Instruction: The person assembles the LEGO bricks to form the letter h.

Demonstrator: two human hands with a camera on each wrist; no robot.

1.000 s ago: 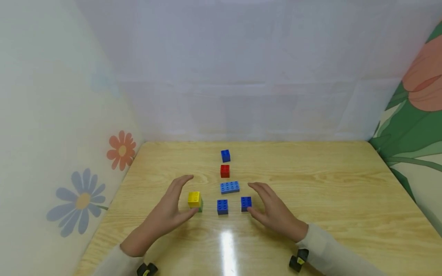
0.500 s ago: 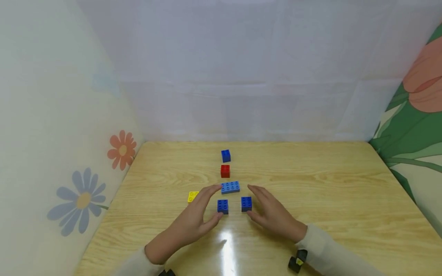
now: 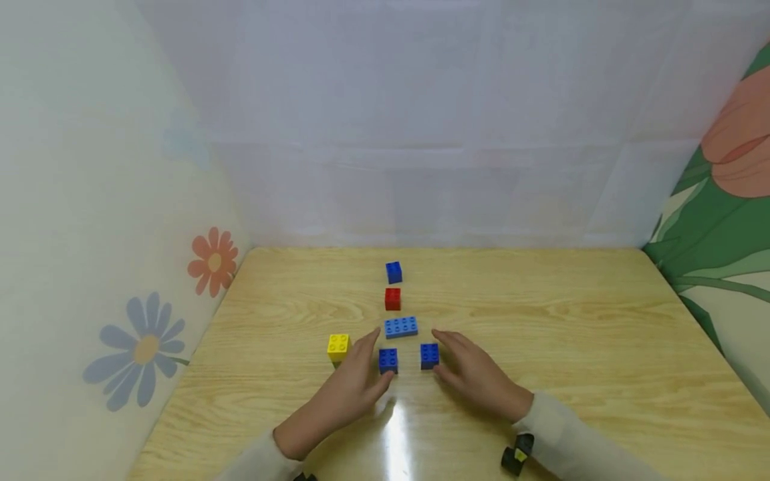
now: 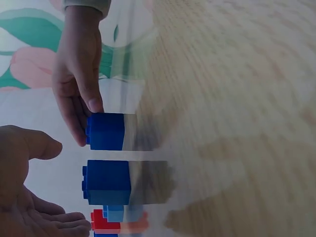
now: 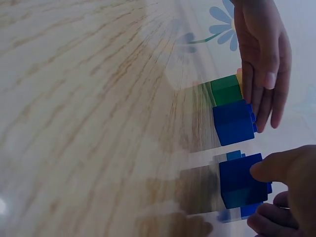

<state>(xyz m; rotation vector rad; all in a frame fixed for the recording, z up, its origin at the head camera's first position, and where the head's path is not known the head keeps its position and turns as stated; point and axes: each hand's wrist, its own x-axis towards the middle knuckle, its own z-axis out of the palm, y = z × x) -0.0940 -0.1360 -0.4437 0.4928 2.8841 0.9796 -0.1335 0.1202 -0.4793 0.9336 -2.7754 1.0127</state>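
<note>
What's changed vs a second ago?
Left hand moved rightward, from the yellow brick to beside the left near dark blue brick, not touching it. Nothing visibly grasped or released. Unchanged: right hand at the right near dark blue brick; bricks in place.

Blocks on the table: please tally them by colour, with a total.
Dark blue blocks: 3
Light blue block: 1
Red block: 1
Yellow block: 1
Green block: 1
Total: 7

High, downward head view; low wrist close-ups (blue bricks (image 3: 388, 361) throughout)
</note>
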